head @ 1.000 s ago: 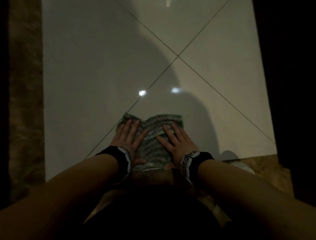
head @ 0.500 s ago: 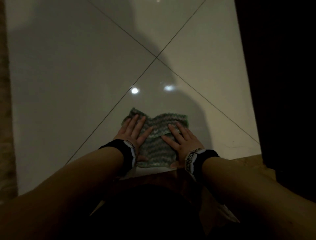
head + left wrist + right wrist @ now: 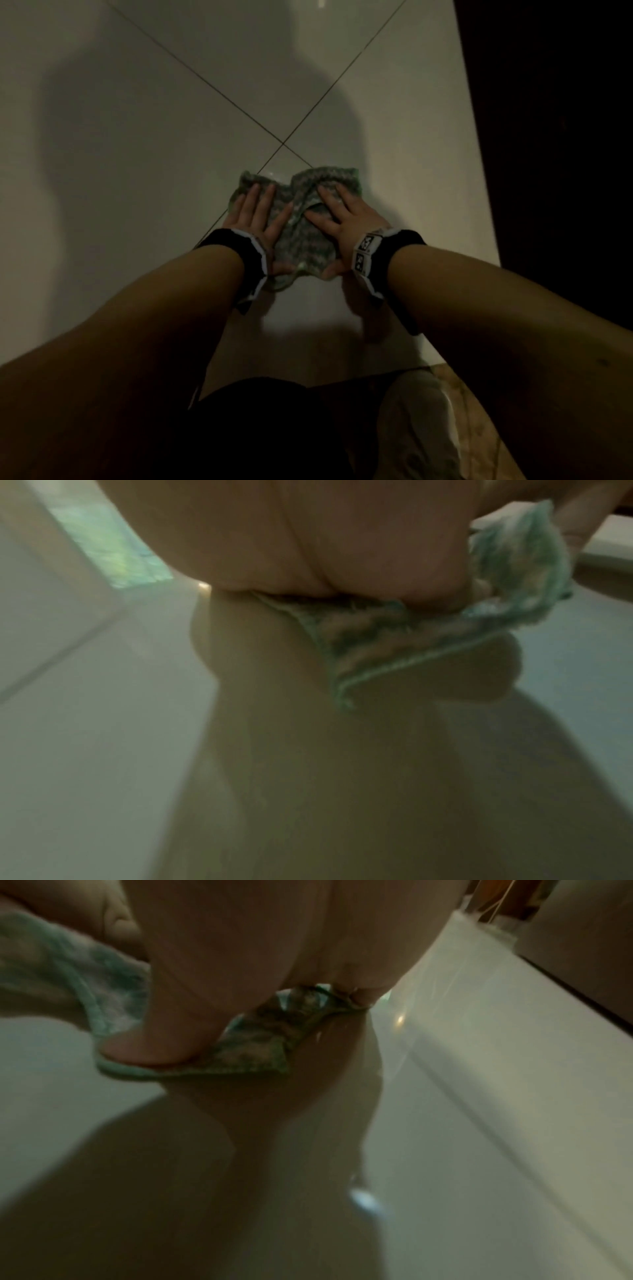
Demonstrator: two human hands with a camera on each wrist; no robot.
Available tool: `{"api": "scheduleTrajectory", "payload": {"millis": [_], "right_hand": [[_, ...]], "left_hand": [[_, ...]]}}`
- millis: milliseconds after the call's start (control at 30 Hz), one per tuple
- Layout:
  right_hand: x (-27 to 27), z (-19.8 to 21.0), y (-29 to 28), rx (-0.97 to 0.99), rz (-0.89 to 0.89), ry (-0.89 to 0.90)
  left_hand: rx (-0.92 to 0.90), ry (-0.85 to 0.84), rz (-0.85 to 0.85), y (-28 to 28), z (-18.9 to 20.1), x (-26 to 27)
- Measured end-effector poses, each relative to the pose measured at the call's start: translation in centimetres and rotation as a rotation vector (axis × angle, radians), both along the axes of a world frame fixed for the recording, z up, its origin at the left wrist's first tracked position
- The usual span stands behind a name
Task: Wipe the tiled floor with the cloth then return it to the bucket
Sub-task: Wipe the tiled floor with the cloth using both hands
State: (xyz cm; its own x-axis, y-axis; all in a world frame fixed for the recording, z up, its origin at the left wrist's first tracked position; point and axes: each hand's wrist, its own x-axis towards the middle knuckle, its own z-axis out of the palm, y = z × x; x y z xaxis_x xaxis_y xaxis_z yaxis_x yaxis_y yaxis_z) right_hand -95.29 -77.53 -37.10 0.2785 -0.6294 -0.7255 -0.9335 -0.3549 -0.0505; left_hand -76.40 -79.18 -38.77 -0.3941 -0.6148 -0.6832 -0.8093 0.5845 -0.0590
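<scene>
Cloth [image 3: 301, 219] — green-grey knit, flat on the tiled floor [image 3: 137, 171] just short of the grout crossing. Head view: left hand [image 3: 255, 219] and right hand [image 3: 346, 219] spread, palms pressing it down; wiping step in hand, judged mid-stroke. Next move calls for even pressure, later a lift toward the bucket — not in view. Left wrist view: blurred; palm on bunched cloth [image 3: 377, 639]. Right wrist view: thumb pins the hem [image 3: 260, 1045]; fingers hidden.

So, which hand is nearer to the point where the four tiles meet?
Left. The left hand lies just below the crossing, slightly left; the right hand sits farther, to its lower right.
</scene>
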Motion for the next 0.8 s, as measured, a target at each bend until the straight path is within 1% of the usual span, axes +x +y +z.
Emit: {"api": "scheduleTrajectory", "payload": {"millis": [200, 400, 500, 667, 800], "right_hand": [[-0.8, -0.5, -6.5, -0.016, -0.008, -0.006], [-1.9, -1.3, -11.1, -0.064, 0.009, -0.035], [-3.2, -1.1, -12.0, -0.054, 0.014, -0.044], [-6.6, -1.1, -11.4, -0.038, -0.029, 0.005], [-10.3, -0.6, -10.3, -0.018, -0.075, 0.056]], "left_hand": [[-0.038, -0.06, 0.162, -4.7, -0.6, -2.6], [-0.088, -0.03, 0.31, -8.5, -1.6, -5.0], [-0.105, -0.028, 0.31, -9.2, -1.5, -6.1], [-0.11, -0.003, 0.315, -9.1, -1.5, -9.3], [-0.115, 0.071, 0.28, -8.4, -1.8, -12.8]]}}
